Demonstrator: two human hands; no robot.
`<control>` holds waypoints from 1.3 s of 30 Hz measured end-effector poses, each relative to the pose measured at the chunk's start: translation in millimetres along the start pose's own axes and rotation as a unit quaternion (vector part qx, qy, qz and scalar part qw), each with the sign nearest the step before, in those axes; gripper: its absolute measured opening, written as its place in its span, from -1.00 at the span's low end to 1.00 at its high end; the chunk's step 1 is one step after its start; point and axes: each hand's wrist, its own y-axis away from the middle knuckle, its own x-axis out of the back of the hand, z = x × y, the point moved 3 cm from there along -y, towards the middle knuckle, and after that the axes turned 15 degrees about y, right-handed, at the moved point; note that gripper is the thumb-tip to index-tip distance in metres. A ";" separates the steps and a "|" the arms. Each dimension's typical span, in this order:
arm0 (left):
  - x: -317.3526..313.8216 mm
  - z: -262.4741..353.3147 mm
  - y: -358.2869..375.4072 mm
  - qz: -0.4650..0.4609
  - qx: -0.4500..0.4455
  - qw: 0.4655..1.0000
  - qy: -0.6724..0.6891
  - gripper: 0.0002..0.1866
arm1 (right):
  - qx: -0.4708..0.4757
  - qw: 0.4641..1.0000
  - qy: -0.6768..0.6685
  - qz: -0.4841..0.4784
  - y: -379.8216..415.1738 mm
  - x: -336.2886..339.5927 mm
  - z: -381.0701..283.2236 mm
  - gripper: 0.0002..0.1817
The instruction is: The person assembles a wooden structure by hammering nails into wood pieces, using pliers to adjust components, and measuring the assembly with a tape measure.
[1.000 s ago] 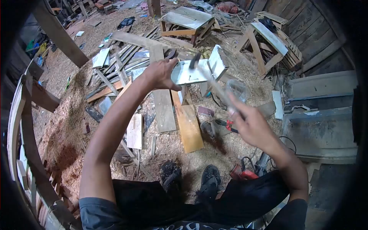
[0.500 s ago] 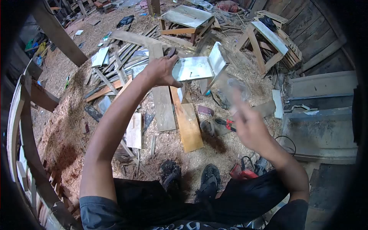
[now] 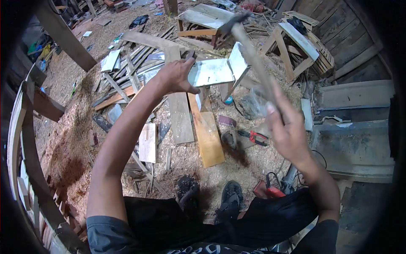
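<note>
Raised away from the white wooden piece point(image 3: 213, 73) since the earlier frame, where it blurred over the work, your hammer point(image 3: 255, 58) now stands high with its head at the far end; your left hand has hardly shifted. Your right hand point(image 3: 288, 127) is clenched round the near end of the handle, so most of the hammer extends beyond your fist. Your left hand point(image 3: 175, 77) grasps the left end of the white piece, thumb at the near edge, and the piece lies to the right of that grip.

Your hammer's long axis slants from near right to far left, head uppermost. The white piece runs left to right, its upright panel point(image 3: 239, 62) at the right end; what looks like a small nail point(image 3: 208, 79) shows on its flat face.

Nearest you, your sandals point(image 3: 188, 192) rest on a floor of wood shavings point(image 3: 105, 165), with a red power tool point(image 3: 266, 191) to their right. Farther on lie an orange-brown plank point(image 3: 210, 146), red-handled pliers point(image 3: 253, 135) and a clear plastic bag point(image 3: 253, 103). Scrap strips spread at far left; a low bench point(image 3: 203, 17) stands beyond, and a plank wall point(image 3: 347, 38) closes the far right.
</note>
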 end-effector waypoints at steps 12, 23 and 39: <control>2.8 4.1 -3.9 -0.003 0.009 1.000 -0.008 0.17 | -0.003 0.999 0.028 -0.017 -2.2 -7.5 1.7 -0.45; 2.8 5.1 -6.2 -0.011 0.022 0.999 -0.030 0.13 | 0.075 0.992 0.074 -0.066 -3.1 -26.5 23.5 -0.42; 2.4 0.5 -8.1 0.007 -0.007 1.000 0.001 0.12 | 0.042 0.998 -0.011 0.050 -1.8 -16.8 15.0 -0.45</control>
